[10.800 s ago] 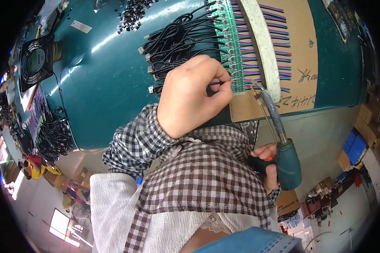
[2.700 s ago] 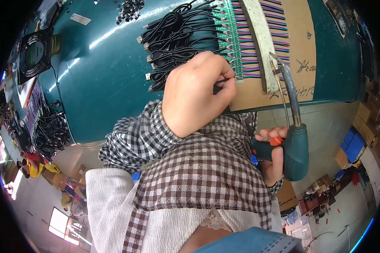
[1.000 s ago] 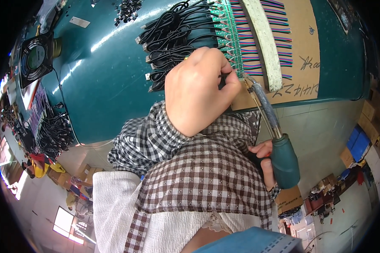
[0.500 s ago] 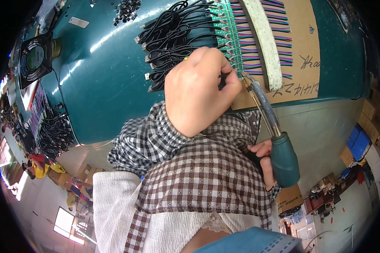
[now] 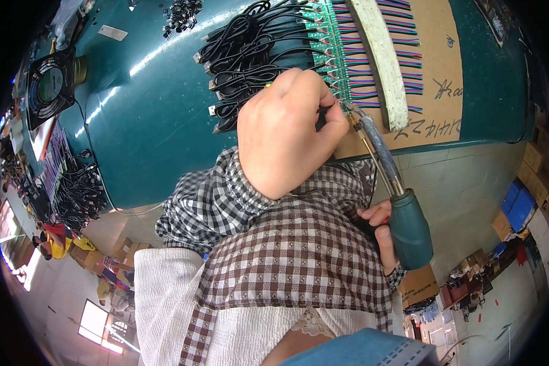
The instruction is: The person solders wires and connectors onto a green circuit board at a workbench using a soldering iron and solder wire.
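My left hand (image 5: 287, 128) is closed in a pinch at the near end of a row of green circuit boards (image 5: 330, 52). It appears to grip the wire end of a black USB cable, mostly hidden by the fingers. My right hand (image 5: 381, 235) is wrapped round the green handle of a soldering iron (image 5: 410, 229). The iron slants up and left, its bent tip beside the left fingertips at the nearest board. Black USB cables (image 5: 244, 52) lie bundled left of the boards. Thin coloured wires (image 5: 363, 68) run from the boards' right side.
A pale bar (image 5: 381, 64) lies across the coloured wires on a cardboard sheet (image 5: 439, 67). On the green table (image 5: 158, 122) stand a black fan (image 5: 52, 85) at left and a pile of small black parts (image 5: 183, 15). More cables (image 5: 73, 189) hang at far left.
The soldering iron has shifted very slightly up, its tip staying by the left fingertips. My left hand has hardly moved.
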### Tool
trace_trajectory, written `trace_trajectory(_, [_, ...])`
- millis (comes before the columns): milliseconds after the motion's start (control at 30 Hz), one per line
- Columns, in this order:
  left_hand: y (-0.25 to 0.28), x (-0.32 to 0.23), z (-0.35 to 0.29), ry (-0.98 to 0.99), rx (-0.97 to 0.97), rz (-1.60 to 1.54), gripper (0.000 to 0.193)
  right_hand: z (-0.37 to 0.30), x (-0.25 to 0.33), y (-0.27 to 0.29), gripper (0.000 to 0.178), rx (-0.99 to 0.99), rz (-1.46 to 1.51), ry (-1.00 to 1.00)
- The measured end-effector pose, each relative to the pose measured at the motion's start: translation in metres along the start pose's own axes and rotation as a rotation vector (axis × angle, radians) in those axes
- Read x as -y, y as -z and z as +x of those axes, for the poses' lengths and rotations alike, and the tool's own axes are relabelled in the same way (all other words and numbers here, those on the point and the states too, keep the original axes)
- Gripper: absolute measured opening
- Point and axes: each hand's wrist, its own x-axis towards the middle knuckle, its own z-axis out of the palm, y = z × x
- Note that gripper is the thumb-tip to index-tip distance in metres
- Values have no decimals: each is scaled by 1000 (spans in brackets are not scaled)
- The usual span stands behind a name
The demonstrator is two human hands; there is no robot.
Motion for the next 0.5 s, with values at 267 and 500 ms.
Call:
trace_trajectory(267, [-1, 2, 0, -14, -11, 4, 14, 0, 0, -2, 23, -11, 12, -21])
trace_trajectory(500, [-1, 1, -1, -12, -8, 8, 13, -3, -2, 1, 22, -19, 83, 14])
